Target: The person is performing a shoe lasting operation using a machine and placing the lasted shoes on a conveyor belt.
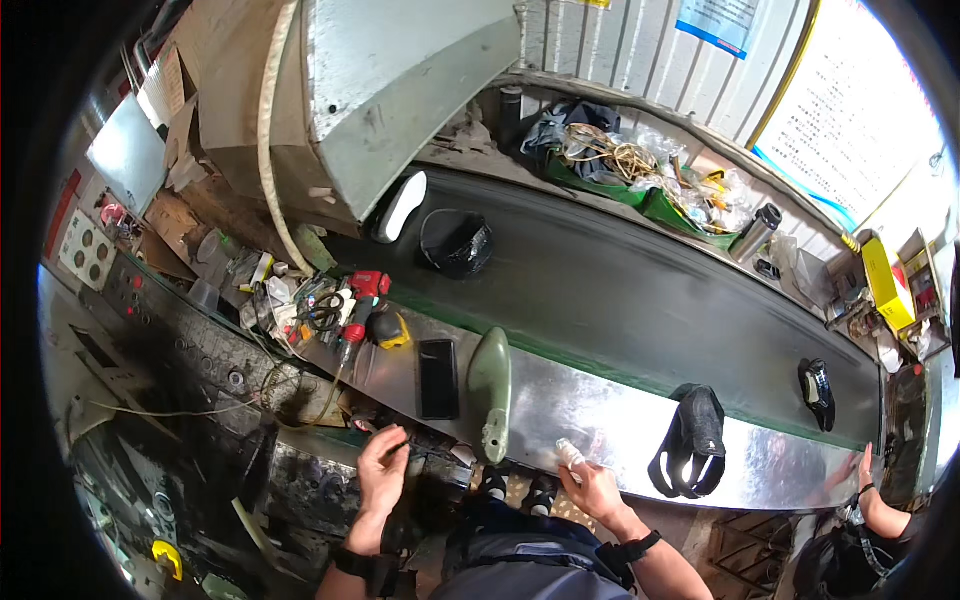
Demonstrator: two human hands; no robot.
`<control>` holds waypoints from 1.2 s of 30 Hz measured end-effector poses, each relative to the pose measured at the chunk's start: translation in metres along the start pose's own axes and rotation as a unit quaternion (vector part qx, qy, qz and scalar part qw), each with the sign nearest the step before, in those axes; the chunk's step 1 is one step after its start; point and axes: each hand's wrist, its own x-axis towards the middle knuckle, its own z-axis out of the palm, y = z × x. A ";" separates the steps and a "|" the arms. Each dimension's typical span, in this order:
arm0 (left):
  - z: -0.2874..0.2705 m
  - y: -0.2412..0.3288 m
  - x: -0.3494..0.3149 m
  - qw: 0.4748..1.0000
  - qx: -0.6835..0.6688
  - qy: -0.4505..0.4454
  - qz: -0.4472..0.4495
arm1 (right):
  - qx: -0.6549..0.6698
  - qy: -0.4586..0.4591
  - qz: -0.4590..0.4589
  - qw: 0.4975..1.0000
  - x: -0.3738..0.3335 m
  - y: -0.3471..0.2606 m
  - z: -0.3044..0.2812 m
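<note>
A small dark tool is pinched in the left hand (pixel 383 462), low at the near edge of the steel ledge (pixel 600 410); what the tool is cannot be told. The fingers are curled tight around it. Over to the right, a small white bottle (pixel 569 453) is gripped by the right hand (pixel 594 487), and the bottle is pressed down against the ledge's near rim. Between the two hands, a green shoe last (pixel 490 390) is seen lying on the ledge, its narrow end pointed toward the near side. Just left of it a black phone (pixel 438 378) is laid flat. Further left, a heap is found: scissors (pixel 322 311), a red tool (pixel 366 285), a yellow tape measure (pixel 392 331).

To the right of the bottle a black shoe upper (pixel 692 440) is draped over the ledge. Behind it runs the dark belt (pixel 620 290), with a black shoe (pixel 817 392) carried at its far right and a black bag (pixel 455 242) and white sole (pixel 401 206) at its left. Another person's hand (pixel 866 470) is rested on the ledge at the far right.
</note>
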 end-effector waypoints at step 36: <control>-0.050 0.120 -0.150 0.866 -0.451 0.109 -0.184 | 0.692 -0.303 -0.005 0.655 0.087 -0.191 0.001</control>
